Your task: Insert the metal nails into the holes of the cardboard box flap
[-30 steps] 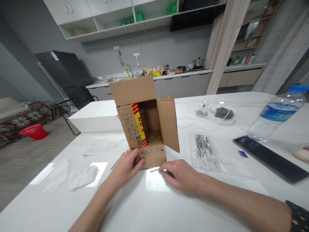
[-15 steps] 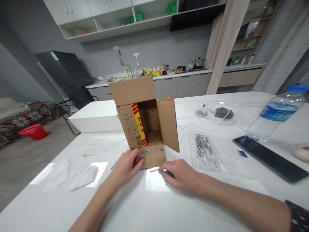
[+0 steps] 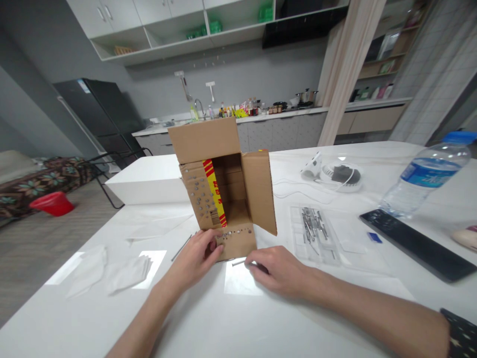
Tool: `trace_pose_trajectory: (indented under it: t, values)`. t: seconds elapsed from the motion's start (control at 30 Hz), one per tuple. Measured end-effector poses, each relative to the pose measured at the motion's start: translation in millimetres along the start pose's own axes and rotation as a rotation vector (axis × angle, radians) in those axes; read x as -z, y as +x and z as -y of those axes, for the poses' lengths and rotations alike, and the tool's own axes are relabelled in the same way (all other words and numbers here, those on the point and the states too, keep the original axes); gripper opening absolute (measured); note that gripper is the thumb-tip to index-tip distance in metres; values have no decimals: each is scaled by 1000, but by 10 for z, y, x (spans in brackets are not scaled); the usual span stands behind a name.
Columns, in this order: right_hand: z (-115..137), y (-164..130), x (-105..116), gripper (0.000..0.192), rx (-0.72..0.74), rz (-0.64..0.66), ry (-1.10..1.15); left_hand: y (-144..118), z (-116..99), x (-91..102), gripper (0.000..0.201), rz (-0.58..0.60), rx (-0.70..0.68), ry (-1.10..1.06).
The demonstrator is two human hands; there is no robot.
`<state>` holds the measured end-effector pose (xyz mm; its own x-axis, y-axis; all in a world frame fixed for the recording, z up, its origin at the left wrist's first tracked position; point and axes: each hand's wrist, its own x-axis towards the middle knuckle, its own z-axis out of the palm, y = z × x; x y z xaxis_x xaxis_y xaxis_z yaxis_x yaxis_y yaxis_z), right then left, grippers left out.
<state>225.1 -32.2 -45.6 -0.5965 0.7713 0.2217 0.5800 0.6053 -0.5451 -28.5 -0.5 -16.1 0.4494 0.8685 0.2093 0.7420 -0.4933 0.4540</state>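
Fingers of your right hand (image 3: pixel 278 271) are pinching a nail (image 3: pixel 238 262), its long axis lying level and pointing left at the cardboard box (image 3: pixel 223 199) flap, which your left hand (image 3: pixel 197 256) is gripping just beside it.

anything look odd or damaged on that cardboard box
Yes. The cardboard box lies on its side with flaps open, and rows of nail heads stud its left flap and bottom flap. The right hand pinches another nail; the left hand steadies the flap.
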Motion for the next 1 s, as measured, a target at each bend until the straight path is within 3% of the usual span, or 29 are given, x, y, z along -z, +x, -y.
trace_pose_trajectory:
  t: [1.0]
  values:
    - [0, -2, 23, 27, -2, 33, -38, -1, 14, 1, 20, 26, 8, 13]
